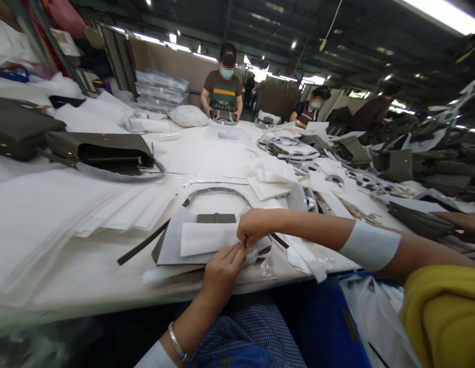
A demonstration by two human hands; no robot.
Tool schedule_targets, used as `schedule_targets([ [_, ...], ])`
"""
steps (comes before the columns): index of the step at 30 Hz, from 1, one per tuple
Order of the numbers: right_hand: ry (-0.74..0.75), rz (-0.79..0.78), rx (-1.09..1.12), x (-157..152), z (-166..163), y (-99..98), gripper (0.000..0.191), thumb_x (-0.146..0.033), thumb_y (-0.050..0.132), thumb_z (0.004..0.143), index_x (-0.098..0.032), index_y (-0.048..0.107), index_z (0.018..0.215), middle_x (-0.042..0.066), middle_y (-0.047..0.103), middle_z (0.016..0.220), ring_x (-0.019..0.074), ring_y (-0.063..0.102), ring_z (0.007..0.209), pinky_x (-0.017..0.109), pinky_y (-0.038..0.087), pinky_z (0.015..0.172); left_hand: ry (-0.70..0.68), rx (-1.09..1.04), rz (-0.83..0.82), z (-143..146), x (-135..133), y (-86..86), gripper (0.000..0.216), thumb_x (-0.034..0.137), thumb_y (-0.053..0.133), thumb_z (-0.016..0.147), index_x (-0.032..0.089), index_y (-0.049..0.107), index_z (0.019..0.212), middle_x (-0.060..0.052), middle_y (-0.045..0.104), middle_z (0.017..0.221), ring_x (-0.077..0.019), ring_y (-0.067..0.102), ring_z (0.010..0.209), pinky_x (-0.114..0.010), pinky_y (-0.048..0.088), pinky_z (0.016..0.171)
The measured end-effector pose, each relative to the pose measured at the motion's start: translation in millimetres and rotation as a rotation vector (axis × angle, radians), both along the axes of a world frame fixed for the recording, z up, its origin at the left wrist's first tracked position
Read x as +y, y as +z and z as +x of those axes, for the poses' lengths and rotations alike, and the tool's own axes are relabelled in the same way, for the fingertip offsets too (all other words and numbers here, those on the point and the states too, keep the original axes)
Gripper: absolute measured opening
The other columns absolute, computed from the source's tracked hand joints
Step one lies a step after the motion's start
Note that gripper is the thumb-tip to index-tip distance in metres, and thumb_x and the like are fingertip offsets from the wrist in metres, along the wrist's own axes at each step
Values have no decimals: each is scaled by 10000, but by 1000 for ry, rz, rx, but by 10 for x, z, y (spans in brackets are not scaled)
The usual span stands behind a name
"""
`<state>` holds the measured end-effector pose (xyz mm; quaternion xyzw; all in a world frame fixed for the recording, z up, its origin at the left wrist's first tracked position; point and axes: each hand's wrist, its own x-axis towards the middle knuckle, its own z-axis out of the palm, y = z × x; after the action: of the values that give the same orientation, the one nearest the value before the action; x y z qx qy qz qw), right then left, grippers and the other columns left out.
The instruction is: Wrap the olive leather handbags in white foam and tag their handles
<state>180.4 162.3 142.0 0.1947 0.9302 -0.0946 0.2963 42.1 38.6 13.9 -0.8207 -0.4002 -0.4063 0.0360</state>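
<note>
Above the near edge of the table, my left hand and my right hand meet with fingers pinched together. What lies between their fingertips is small and hidden. Crumpled clear plastic pokes out just beneath them. To their left a dark olive handbag lies flat, mostly covered by a grey-white sheet and a folded white foam strip. Its wrapped handle arches away on the far side. A dark strap sticks out at the left, and a short strap end shows at the right.
White foam sheets are stacked at the left, below an open olive handbag. Loose sheets and wrapped handles crowd the right side. A co-worker stands across the table; another person's hand touches bags at far right.
</note>
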Motion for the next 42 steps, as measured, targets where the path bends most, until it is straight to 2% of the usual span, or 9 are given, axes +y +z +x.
schedule_targets([
  [5,-38,-25,-174,38,-202,-9,251,-459,777,717,-245,776,848,-14,727,694,142,589,589,252,305,544,-5,22,-6,-2,-19,28,160,160,570,943,170,619,1095,-52,722,1094,-203,661,1014,-320,513,896],
  [8,-43,-65,-252,47,-297,0,236,-427,802,699,-225,780,819,-17,714,651,143,588,577,257,337,572,38,24,-4,-1,-31,31,122,174,575,939,190,625,1050,-43,713,1102,-203,666,930,-311,511,798],
  [10,-26,-61,-251,41,-323,14,216,-409,804,708,-213,780,796,-11,714,647,142,585,575,262,346,584,60,18,-5,1,-34,40,109,185,562,945,192,622,1036,-38,718,1039,-196,663,852,-305,497,730],
  [15,-47,-34,-221,21,-288,18,202,-382,805,700,-217,782,814,-3,718,652,146,587,591,265,342,585,66,24,-6,-1,-35,68,215,211,540,966,209,597,1173,-20,708,911,-177,637,773,-292,451,676],
  [19,-44,6,-202,5,-260,26,202,-408,786,708,-240,776,819,-13,718,661,148,588,607,261,322,572,30,57,15,-18,-47,58,237,170,560,954,255,621,1166,0,699,933,-172,622,816,-291,432,707],
  [26,58,105,-222,-23,-343,92,167,-409,774,727,-248,772,768,-7,729,707,151,590,635,263,305,565,-5,59,-7,-22,-58,46,123,174,571,949,228,649,1027,-1,686,946,-172,604,843,-292,431,740],
  [33,154,170,-177,165,-351,63,377,-585,737,721,-213,765,778,32,733,743,169,595,642,266,275,537,-2,16,0,-2,-50,35,101,178,544,963,215,637,965,-2,687,945,-173,620,886,-285,440,769],
  [38,63,180,-67,360,-217,-8,461,-652,724,702,-207,753,820,32,736,749,153,581,625,260,255,536,4,11,-13,6,-49,30,104,212,550,963,226,646,1002,-15,691,949,-174,627,871,-282,468,739],
  [42,-165,123,109,578,-26,-120,434,-625,771,652,-222,741,811,0,732,747,150,591,639,255,286,547,13,18,-11,10,-54,33,116,209,549,962,229,656,1002,-24,697,944,-178,638,878,-284,492,748],
])
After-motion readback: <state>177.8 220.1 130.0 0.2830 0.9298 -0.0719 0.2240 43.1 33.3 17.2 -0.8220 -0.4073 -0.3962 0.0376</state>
